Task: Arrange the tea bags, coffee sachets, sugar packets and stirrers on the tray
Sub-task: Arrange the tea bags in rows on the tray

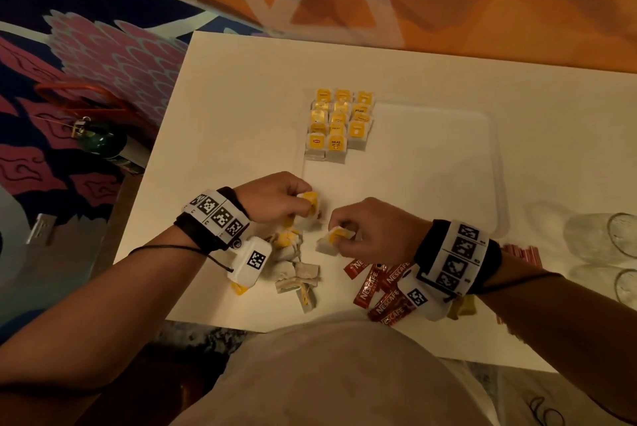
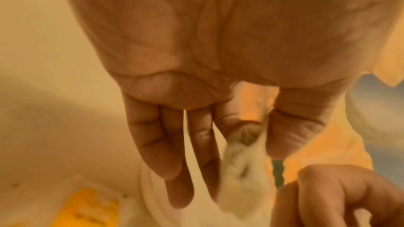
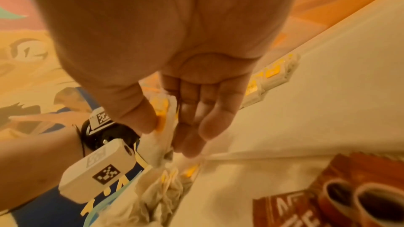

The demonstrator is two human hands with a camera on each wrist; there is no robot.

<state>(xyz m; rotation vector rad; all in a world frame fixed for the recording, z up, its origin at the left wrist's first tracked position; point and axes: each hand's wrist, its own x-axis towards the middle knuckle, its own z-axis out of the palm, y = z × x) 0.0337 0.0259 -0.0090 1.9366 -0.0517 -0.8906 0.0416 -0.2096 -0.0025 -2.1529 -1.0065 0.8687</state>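
Yellow-tagged tea bags (image 1: 339, 124) lie in three neat rows at the far left corner of the white tray (image 1: 448, 163). My left hand (image 1: 275, 198) pinches one tea bag (image 1: 309, 202) just off the tray's near left corner; the left wrist view shows that tea bag (image 2: 242, 170) between thumb and fingers. My right hand (image 1: 372, 229) grips another tea bag (image 1: 336, 238), which shows between thumb and fingers (image 3: 161, 127) in the right wrist view. Loose tea bags (image 1: 296, 274) are piled below my left hand. Red Nescafe sachets (image 1: 379, 291) lie under my right wrist.
Red stirrers or packets (image 1: 520, 251) lie right of my right wrist. Two clear glasses (image 1: 606, 239) stand at the table's right edge. The white table (image 1: 241, 98) ends at the left over a patterned rug, where a green bottle (image 1: 103, 141) lies.
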